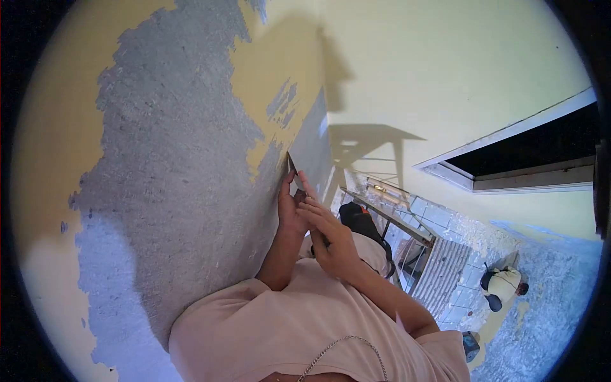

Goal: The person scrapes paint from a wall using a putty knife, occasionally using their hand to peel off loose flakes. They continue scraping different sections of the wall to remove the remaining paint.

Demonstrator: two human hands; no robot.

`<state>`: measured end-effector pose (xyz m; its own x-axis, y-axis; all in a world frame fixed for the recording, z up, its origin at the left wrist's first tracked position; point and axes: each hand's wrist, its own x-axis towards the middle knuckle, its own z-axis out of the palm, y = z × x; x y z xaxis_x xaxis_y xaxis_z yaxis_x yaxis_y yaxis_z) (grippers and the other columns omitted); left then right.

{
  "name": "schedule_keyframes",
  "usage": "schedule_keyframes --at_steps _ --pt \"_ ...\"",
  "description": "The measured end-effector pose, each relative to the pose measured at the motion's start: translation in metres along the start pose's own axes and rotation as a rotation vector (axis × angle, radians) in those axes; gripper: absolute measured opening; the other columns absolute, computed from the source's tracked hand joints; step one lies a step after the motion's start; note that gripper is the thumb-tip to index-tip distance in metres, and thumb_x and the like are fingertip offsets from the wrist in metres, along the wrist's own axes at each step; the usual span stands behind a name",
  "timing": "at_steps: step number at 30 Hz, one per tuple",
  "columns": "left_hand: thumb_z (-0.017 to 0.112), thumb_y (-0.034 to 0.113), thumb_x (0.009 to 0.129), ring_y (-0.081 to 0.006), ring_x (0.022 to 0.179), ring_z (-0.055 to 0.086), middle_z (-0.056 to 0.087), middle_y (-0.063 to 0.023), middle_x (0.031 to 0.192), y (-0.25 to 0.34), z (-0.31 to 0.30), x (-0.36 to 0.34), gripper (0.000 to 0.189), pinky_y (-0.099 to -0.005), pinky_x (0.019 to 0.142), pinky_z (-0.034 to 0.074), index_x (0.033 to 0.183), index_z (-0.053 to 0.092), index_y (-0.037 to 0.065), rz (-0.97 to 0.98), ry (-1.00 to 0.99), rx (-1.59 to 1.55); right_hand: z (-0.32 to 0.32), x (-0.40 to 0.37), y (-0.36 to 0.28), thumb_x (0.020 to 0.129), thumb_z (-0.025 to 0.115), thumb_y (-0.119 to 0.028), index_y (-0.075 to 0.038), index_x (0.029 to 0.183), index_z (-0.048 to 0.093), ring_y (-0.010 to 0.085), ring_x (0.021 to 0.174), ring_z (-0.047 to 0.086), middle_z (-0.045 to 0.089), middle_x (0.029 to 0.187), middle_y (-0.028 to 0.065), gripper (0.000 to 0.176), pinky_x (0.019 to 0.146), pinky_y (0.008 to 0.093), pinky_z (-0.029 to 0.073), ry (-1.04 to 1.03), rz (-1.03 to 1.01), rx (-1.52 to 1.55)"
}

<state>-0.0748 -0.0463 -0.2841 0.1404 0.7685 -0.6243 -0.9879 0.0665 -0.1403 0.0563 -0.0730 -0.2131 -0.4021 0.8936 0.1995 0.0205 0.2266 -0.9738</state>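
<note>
A scraper blade (292, 163) with a thin dark edge rests against the wall, where yellow paint (270, 137) meets bare grey plaster (172, 153). My left hand (291, 207) is closed on the scraper from the wall side, its fingers pointing up toward the blade. Just right of it, my right hand (328, 234) is closed too, with its fingers over the lower part of the tool and touching my left hand. The scraper's handle is mostly hidden by both hands.
Below me, a metal scaffold frame (388, 218) stands near a corrugated board (439, 270) on the tiled floor (468, 280). Another person (503, 284) is low down at the right, near a partly scraped wall. A dark window opening (534, 149) is in the right wall.
</note>
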Motion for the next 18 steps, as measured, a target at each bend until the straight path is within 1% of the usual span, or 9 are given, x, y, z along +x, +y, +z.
schedule_keyframes --at_steps 3,5,6,8,9,11,14,15,18 --pt "0.058 0.03 0.081 -0.0111 0.062 0.062 0.062 -0.0013 0.074 -0.004 0.01 -0.002 0.02 -0.0225 0.054 0.052 0.086 0.059 0.011 0.003 -0.037 -0.074 -0.002 -0.001 0.003 0.077 0.047 0.01 0.0 0.111 0.052 0.0317 0.105 0.053 0.054 0.11 0.0198 0.036 0.084 0.0343 0.043 -0.011 -0.027 -0.091" --pt "0.058 0.033 0.082 -0.0094 0.057 0.06 0.061 -0.0001 0.073 -0.008 0.015 -0.002 0.023 -0.02 0.05 0.05 0.091 0.057 0.012 0.132 0.085 0.062 -0.005 0.0 0.0 0.082 0.05 -0.005 -0.002 0.116 0.049 0.0327 0.09 0.058 0.056 0.101 0.0235 0.035 0.074 0.0361 0.047 0.146 -0.056 -0.44" --pt "0.058 0.033 0.082 -0.0094 0.057 0.06 0.061 -0.0001 0.073 -0.007 0.011 0.0 0.023 -0.02 0.05 0.05 0.091 0.057 0.012 0.133 0.081 0.055 -0.006 -0.004 -0.002 0.082 0.05 -0.005 -0.002 0.116 0.049 0.0327 0.09 0.058 0.056 0.101 0.0235 0.035 0.074 0.0361 0.047 0.14 -0.06 -0.444" --pt "0.057 0.035 0.083 -0.008 0.052 0.056 0.06 0.0007 0.071 -0.004 -0.006 0.009 0.025 -0.0199 0.046 0.048 0.094 0.054 0.012 0.176 0.049 0.116 -0.008 -0.012 -0.003 0.084 0.05 -0.018 -0.004 0.12 0.047 0.0351 0.069 0.06 0.059 0.079 0.0242 0.039 0.06 0.0371 0.047 -0.094 0.327 -0.47" --pt "0.057 0.035 0.083 -0.008 0.052 0.056 0.06 0.0007 0.071 -0.004 -0.009 0.016 0.025 -0.0199 0.046 0.048 0.094 0.054 0.012 0.171 0.054 0.112 -0.008 -0.009 -0.001 0.084 0.05 -0.018 -0.004 0.12 0.047 0.0351 0.069 0.06 0.059 0.079 0.0242 0.039 0.06 0.0371 0.047 -0.095 0.333 -0.473" --pt "0.06 0.032 0.082 -0.0102 0.049 0.054 0.057 0.0009 0.062 0.002 -0.006 0.033 0.023 -0.0216 0.045 0.048 0.081 0.055 0.01 0.184 0.022 0.185 -0.005 0.004 0.007 0.085 0.05 -0.022 -0.005 0.12 0.047 0.0367 0.054 0.056 0.056 0.06 0.0219 0.04 0.052 0.0394 0.045 -0.1 0.363 -0.511" --pt "0.059 0.033 0.083 -0.0096 0.046 0.053 0.057 0.0019 0.061 0.001 0.008 0.051 0.023 -0.0211 0.044 0.047 0.08 0.054 0.011 0.245 0.172 0.16 -0.013 0.022 0.007 0.085 0.051 -0.022 -0.005 0.119 0.049 0.0358 0.05 0.055 0.053 0.054 0.0218 0.039 0.049 0.0398 0.043 -0.053 0.345 -0.467" --pt "0.053 0.035 0.087 -0.0056 0.048 0.05 0.052 0.0029 0.062 -0.009 0.015 0.039 0.022 -0.0164 0.041 0.042 0.085 0.053 0.014 0.274 0.13 0.217 -0.019 0.019 0.004 0.084 0.052 -0.022 -0.005 0.118 0.051 0.0346 0.05 0.055 0.053 0.056 0.0222 0.037 0.049 0.0398 0.042 -0.077 0.343 -0.417" --pt "0.055 0.036 0.085 -0.0054 0.046 0.047 0.053 0.0019 0.064 -0.017 0.017 0.013 0.023 -0.0165 0.04 0.041 0.085 0.052 0.013 0.268 0.016 0.131 -0.025 0.007 -0.01 0.084 0.052 -0.021 -0.006 0.117 0.052 0.0339 0.05 0.056 0.052 0.055 0.0223 0.036 0.048 0.0395 0.042 -0.128 0.382 -0.346"
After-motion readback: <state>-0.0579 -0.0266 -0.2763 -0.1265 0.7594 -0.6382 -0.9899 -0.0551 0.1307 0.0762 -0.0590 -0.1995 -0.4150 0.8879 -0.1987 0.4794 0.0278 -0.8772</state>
